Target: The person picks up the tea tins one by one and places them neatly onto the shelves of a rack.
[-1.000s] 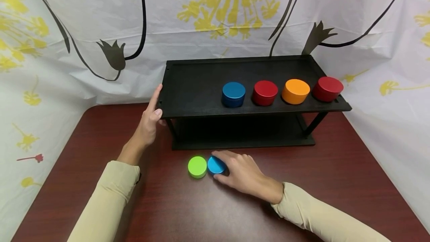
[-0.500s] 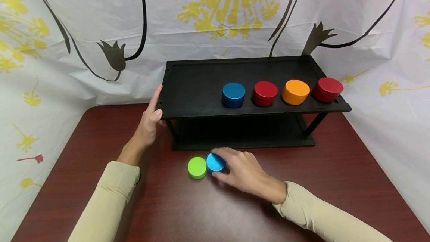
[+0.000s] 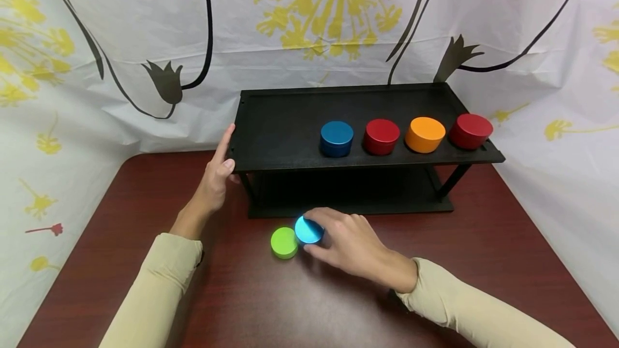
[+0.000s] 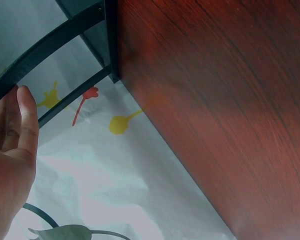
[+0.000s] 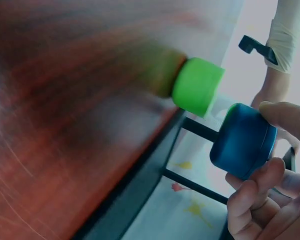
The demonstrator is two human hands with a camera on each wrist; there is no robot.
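Note:
In the head view my right hand [image 3: 345, 240] holds a small round blue tin [image 3: 308, 230] between thumb and fingers. The right wrist view shows that blue tin [image 5: 242, 140] clear of the tabletop, with the thumb on one side and curled fingers on the other. A lime-green round tin [image 3: 284, 243] stands on the table just left of it. My left hand [image 3: 215, 176] touches the left end of a two-level black shelf [image 3: 280, 122]. Its fingers lie fairly straight along that edge, and in the left wrist view the fingertips [image 4: 24, 97] meet the shelf's side.
Along the front of the shelf's top stand a darker blue tin [image 3: 336, 138], a red tin [image 3: 381, 136], an orange tin [image 3: 425, 135] and another red tin [image 3: 471, 131]. The shelf stands on a reddish-brown table [image 3: 261, 299], with a patterned white cloth [image 3: 290, 58] behind.
The blue tin has risen off the table in my right hand, moving slightly left and toward the shelf. My left hand keeps its place at the shelf's end.

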